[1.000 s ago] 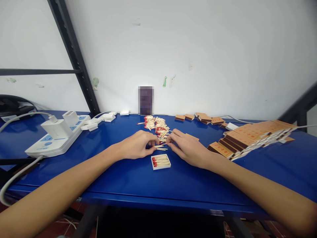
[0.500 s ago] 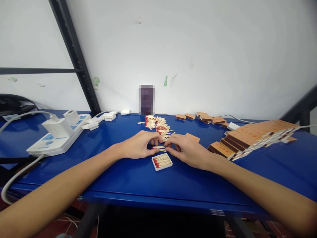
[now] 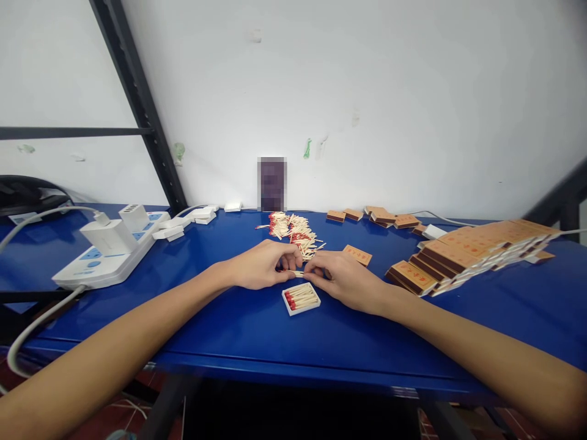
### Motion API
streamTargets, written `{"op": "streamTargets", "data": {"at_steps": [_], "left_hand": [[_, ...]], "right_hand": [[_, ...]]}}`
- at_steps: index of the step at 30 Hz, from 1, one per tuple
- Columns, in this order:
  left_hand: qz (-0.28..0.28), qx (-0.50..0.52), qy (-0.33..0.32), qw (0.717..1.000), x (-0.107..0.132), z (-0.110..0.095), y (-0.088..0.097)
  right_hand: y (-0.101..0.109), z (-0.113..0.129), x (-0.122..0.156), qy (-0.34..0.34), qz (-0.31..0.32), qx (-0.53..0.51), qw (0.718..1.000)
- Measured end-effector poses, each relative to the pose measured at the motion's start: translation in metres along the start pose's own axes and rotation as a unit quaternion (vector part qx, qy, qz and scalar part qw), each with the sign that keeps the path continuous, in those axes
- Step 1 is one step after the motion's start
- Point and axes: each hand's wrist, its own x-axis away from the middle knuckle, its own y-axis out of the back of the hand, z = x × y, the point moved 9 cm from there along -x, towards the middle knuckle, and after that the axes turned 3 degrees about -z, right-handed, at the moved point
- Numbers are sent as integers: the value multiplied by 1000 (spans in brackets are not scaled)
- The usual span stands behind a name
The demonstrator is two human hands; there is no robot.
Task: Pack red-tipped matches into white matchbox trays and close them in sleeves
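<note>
Between the fingertips of both hands lie a few matches (image 3: 299,274), partly hidden by the fingers. My left hand (image 3: 268,266) pinches them at one end, and my right hand (image 3: 342,278) closes on the other end. Just below the hands, on the blue table, sits a small white matchbox tray (image 3: 299,312) with several red-tipped matches lying in it, heads to the left. Beyond the fingers spreads a loose pile of matches (image 3: 298,230). An orange matchbox sleeve (image 3: 358,255) lies flat behind my right hand.
At the right stands a large stack of orange matchboxes (image 3: 463,253). Several more matchboxes (image 3: 383,215) lie along the back. White trays (image 3: 202,215) are grouped at the back left, near a power strip (image 3: 101,263) with plugged-in chargers and cables. A wall rises behind the blue table (image 3: 257,342).
My hands have drawn slightly closer together, and their fingers now cover more of the held matches. The filled tray and the pile stay where they were.
</note>
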Motion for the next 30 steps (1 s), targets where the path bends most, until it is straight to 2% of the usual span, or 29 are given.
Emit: {"op": "streamTargets", "data": {"at_steps": [5, 9, 14, 19, 22, 27, 30], "left_hand": [[28, 28, 29, 999, -1, 4, -3], [25, 38, 20, 999, -1, 3, -3], [9, -62, 13, 998, -1, -2, 4], [55, -104, 44, 992, 2, -3, 3], [57, -127, 54, 989, 2, -3, 1], [40, -190, 33, 980, 2, -3, -1], [51, -213, 22, 975, 3, -3, -4]], "right_hand": [[-2, 0, -1, -29, 28, -10, 999], [-4, 3, -4, -21, 30, -14, 999], [-5, -1, -5, -32, 14, -23, 999], [-5, -2, -5, -24, 5, -26, 999], [-6, -1, -6, -21, 4, -21, 1000], [-6, -1, -6, -25, 9, -9, 1000], [3, 3, -3, -8, 0, -32, 999]]}}
